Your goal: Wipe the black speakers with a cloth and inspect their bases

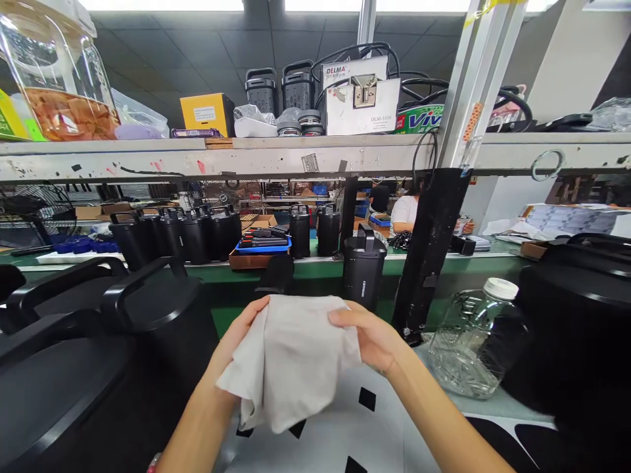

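A light grey cloth [300, 358] hangs in loose folds between my two hands, above the pale work surface. My left hand [246, 325] grips its left side, with most of the fingers hidden behind the fabric. On the right, the thumb of my right hand [372, 332] presses on the cloth's front near the upper corner, and the fingers are behind it. Whether anything is under the cloth, I cannot tell. Below lie several small black squares [367, 399] on the pale surface [315, 453].
Large black lidded canisters with handles [162, 302] crowd the left; another large black one [582, 328] stands at right. A clear plastic bottle [468, 348] is beside it. Behind are a black canister [363, 263], a dark post [428, 263] and a loaded shelf [276, 157]. A person [405, 211] sits beyond.
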Action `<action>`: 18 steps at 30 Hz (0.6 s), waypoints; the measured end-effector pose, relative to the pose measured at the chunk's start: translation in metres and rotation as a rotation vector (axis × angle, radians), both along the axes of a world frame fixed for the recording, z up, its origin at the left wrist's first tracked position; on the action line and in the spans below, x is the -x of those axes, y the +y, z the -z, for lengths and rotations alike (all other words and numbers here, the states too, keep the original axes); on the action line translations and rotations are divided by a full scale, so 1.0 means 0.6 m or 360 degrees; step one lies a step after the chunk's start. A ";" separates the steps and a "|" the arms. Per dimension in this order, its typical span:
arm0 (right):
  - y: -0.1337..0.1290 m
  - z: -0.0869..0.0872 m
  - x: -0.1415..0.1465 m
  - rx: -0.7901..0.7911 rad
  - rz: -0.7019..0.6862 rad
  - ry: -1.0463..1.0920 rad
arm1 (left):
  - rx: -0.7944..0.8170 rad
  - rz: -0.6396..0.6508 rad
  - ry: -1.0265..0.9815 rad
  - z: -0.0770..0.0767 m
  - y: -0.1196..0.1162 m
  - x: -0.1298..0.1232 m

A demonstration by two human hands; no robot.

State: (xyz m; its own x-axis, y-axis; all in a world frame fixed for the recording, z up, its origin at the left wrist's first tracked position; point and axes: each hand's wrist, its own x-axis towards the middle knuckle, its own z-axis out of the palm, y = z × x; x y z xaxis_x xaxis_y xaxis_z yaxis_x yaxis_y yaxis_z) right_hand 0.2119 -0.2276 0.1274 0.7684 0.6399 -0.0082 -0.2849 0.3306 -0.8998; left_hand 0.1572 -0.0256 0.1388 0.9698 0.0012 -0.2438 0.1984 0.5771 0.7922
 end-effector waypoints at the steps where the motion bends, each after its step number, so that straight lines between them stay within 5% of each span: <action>1: -0.004 -0.007 0.002 0.0012 0.0059 0.0009 | -0.0034 0.0058 0.0063 0.006 -0.003 -0.006; 4: -0.014 -0.023 0.008 0.0059 0.0210 0.0031 | -0.0177 0.0094 0.0126 0.026 -0.016 -0.021; 9: -0.017 -0.032 0.005 -0.0063 0.0521 0.0294 | -0.0557 -0.0367 -0.0280 0.047 -0.050 -0.008; 13: 0.005 -0.032 0.013 -0.0191 0.0682 0.0343 | -0.1005 -0.0127 -0.0783 0.058 -0.089 0.027; 18: 0.032 -0.039 0.055 -0.0386 0.0772 0.0217 | -0.0904 -0.0191 -0.0717 0.056 -0.106 0.029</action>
State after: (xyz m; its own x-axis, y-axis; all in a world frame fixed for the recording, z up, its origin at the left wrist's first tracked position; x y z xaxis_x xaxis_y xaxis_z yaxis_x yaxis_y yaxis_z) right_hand 0.1791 -0.2081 0.1507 0.9776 0.2091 -0.0244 -0.1568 0.6457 -0.7474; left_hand 0.1399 -0.0893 0.1052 0.9611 0.1216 0.2481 -0.2557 0.0508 0.9654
